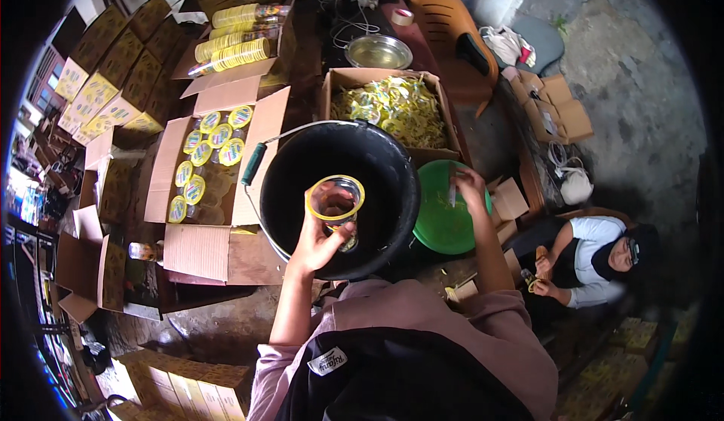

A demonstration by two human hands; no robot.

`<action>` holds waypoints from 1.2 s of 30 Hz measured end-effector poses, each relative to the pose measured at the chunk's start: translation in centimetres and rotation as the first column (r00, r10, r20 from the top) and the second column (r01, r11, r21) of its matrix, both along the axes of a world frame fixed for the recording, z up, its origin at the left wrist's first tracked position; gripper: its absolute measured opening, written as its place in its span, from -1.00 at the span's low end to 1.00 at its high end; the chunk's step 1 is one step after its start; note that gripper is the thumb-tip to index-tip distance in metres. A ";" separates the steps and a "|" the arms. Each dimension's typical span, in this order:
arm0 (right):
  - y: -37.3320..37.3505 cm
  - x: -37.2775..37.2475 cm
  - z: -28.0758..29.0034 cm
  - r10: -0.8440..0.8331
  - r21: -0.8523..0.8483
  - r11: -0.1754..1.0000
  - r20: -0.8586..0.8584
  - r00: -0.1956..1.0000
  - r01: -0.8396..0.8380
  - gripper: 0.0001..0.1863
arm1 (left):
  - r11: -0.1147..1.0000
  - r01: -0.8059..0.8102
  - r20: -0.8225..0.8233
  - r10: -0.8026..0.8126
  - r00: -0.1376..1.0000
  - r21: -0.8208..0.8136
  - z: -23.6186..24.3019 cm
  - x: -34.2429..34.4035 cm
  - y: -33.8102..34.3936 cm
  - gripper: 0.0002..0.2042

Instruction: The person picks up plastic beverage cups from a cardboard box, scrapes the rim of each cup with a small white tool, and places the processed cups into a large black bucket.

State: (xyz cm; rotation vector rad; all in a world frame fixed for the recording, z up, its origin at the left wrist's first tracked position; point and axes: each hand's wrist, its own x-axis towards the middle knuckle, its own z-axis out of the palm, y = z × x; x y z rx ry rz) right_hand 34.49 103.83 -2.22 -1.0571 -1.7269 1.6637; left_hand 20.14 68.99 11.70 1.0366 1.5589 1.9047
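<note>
My left hand (308, 241) is closed round a clear plastic cup (336, 208) with a yellow rim, held over the black bucket (381, 166). The cup's mouth faces up, and I see no lid on it. To the right, my right hand (471, 189) reaches over the green basin (443, 234). Its fingers pinch a small, thin, pale piece (452, 193) whose kind I cannot make out. The bucket's wire handle with a green grip (254, 164) leans over its left side.
An open carton (167, 172) on the left holds several yellow-lidded cups. Behind the bucket, another carton (328, 93) is heaped with yellow-green scraps. Stacked yellow-rimmed cups (241, 52) lie at the back left. A seated person (596, 259) works at the right, near an orange chair (445, 25).
</note>
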 end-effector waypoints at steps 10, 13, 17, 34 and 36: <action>-5.9 2.7 -4.8 0.037 0.502 0.790 0.534 0.845 -0.352 -0.58 | 1.000 -0.009 -0.010 0.009 1.000 0.006 -0.3 0.0 0.1 -0.40; -5.6 2.5 -5.8 -0.022 0.519 0.777 0.587 0.809 -0.356 -0.55 | 1.000 0.002 -0.055 -0.003 0.999 -0.005 -0.2 0.1 0.2 -0.40; -4.1 3.0 -5.2 0.018 0.417 0.821 0.663 0.748 -0.390 -0.53 | 1.000 0.013 -0.037 -0.013 0.999 -0.001 -0.1 0.0 0.2 -0.40; -7.8 -2.0 1.9 -0.217 -0.160 0.969 -0.194 0.957 0.188 -0.45 | 0.999 -0.027 -0.038 0.028 0.999 0.027 -0.3 -0.1 0.1 -0.41; -8.2 -2.9 1.5 0.016 -0.115 0.993 -0.003 1.000 -0.016 -0.44 | 1.000 -0.024 -0.045 0.025 0.999 0.011 -0.3 0.0 0.2 -0.42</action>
